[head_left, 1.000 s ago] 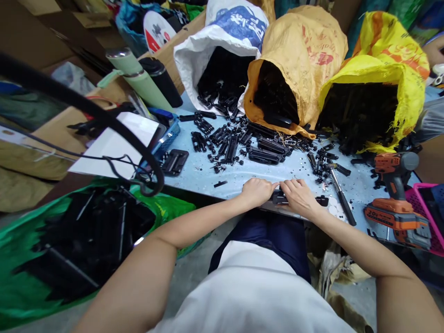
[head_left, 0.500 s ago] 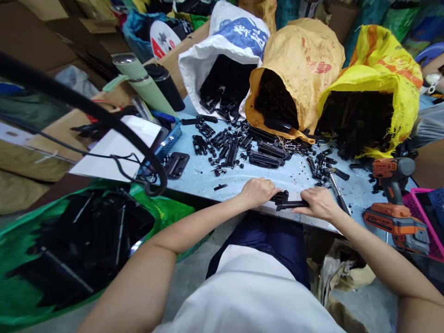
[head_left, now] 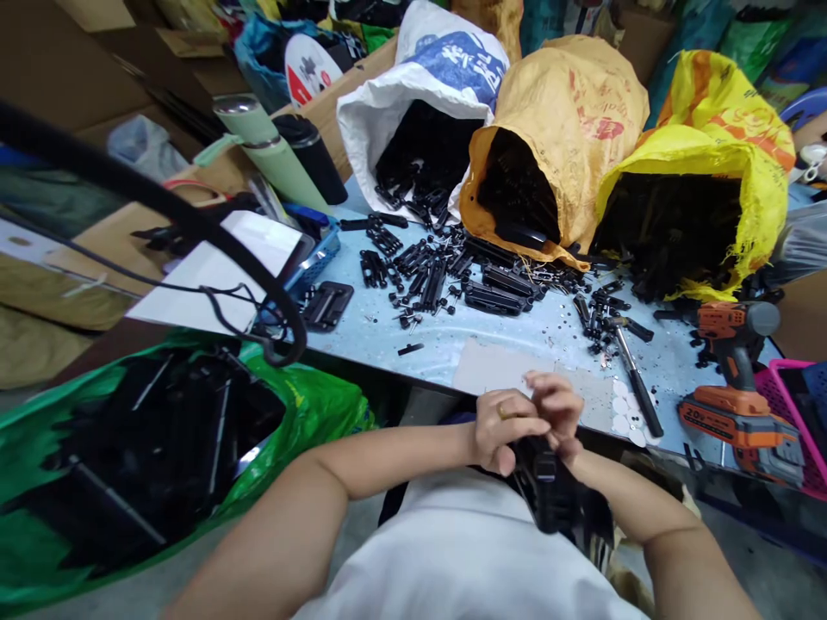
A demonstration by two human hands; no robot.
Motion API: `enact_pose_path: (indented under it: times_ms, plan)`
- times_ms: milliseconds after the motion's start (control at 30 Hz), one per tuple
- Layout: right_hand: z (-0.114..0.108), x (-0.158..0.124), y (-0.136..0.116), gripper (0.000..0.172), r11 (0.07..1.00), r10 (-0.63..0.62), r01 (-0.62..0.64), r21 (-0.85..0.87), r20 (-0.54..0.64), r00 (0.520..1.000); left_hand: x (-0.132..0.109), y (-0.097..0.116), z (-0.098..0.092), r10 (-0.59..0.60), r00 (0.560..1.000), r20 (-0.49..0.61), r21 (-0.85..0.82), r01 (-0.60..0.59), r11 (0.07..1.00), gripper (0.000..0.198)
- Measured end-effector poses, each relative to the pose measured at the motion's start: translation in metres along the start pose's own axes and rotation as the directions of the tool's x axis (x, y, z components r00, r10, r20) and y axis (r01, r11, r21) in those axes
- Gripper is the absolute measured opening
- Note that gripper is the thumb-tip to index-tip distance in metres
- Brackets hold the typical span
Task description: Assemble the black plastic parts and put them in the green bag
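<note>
Blk assembly (head_left: 548,491) tilted in front of wht shirt (head_left: 465,538), L hand (head_left: 507,428) curled on its upper end, R hand (head_left: 561,413) half-open, fingers bent, same end, can't tell if gripping, elbows bent, forearms (head_left: 401,461) angled in, blue table (head_left: 362,342) just beyond.

Left hand (head_left: 510,428): drawn back from the table's (head_left: 365,340) near edge, now gripping a black assembly (head_left: 546,474).
Right hand (head_left: 559,409): also off that edge, fingers now bent up beside the left.
Black assembly: now before the white shirt (head_left: 445,534).
Grey mat (head_left: 491,366): uncovered at the near edge.
</note>
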State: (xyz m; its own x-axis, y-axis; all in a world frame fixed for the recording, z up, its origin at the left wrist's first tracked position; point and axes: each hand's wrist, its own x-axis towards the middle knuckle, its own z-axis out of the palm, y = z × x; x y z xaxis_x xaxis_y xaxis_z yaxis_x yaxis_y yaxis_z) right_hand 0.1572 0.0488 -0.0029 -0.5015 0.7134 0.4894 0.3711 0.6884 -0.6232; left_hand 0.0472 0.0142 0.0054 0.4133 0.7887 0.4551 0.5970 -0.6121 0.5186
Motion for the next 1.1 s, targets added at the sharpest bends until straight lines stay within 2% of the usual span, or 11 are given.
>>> enact_pose_path:
  times_ms: [167,333,467,533,633,667,733,867,967,1033,1100]
  plan:
    - [0.002,0.066,0.049,0.036,0.993,-0.083,0.086,-0.087,0.031,0.996,0.001,-0.058,-0.001,0.250,0.967,-0.042,0.291,-0.228,0.929,0.059]
    - [-0.007,0.173,0.107,0.031,0.978,-0.045,0.067,-0.195,0.118,0.992,0.033,-0.111,-0.010,-0.046,0.995,0.094,0.537,-0.012,0.843,0.039]
    - [0.024,0.228,0.127,0.032,0.925,-0.027,0.133,-0.357,0.285,0.958,0.053,-0.134,-0.027,-0.256,0.963,-0.079,0.544,0.257,0.799,0.045]
    - [0.043,0.243,0.131,0.036,0.902,0.008,0.143,-0.408,0.345,0.939,0.049,-0.146,-0.045,-0.410,0.866,-0.286,0.500,0.500,0.707,0.039]
    - [0.066,0.256,0.135,0.041,0.884,0.098,0.102,-0.457,0.392,0.915,0.032,-0.168,-0.078,-0.621,0.598,-0.507,0.382,0.802,0.460,0.030]
    - [0.070,0.260,0.136,0.042,0.886,0.112,0.089,-0.455,0.396,0.911,0.026,-0.174,-0.087,-0.673,0.525,-0.521,0.354,0.850,0.390,0.029]
    - [0.071,0.265,0.133,0.044,0.908,0.088,0.080,-0.411,0.374,0.923,0.019,-0.183,-0.101,-0.754,0.448,-0.481,0.337,0.888,0.313,0.026]
    - [0.044,0.254,0.108,0.054,0.977,-0.078,0.120,-0.175,0.228,0.970,0.024,-0.192,-0.109,-0.847,0.405,-0.343,0.345,0.893,0.287,0.026]
    - [0.013,0.209,0.081,0.052,0.994,-0.098,0.085,0.074,0.195,0.976,0.031,-0.196,-0.109,-0.900,0.325,-0.290,0.294,0.925,0.240,0.028]
    - [-0.005,0.164,0.070,0.045,0.973,-0.076,0.021,0.229,0.232,0.970,0.032,-0.197,-0.108,-0.891,0.325,-0.318,0.246,0.936,0.253,0.028]
    - [-0.021,0.115,0.070,0.044,0.958,0.003,-0.071,0.278,0.238,0.971,0.028,-0.195,-0.106,-0.827,0.375,-0.418,0.174,0.927,0.332,0.030]
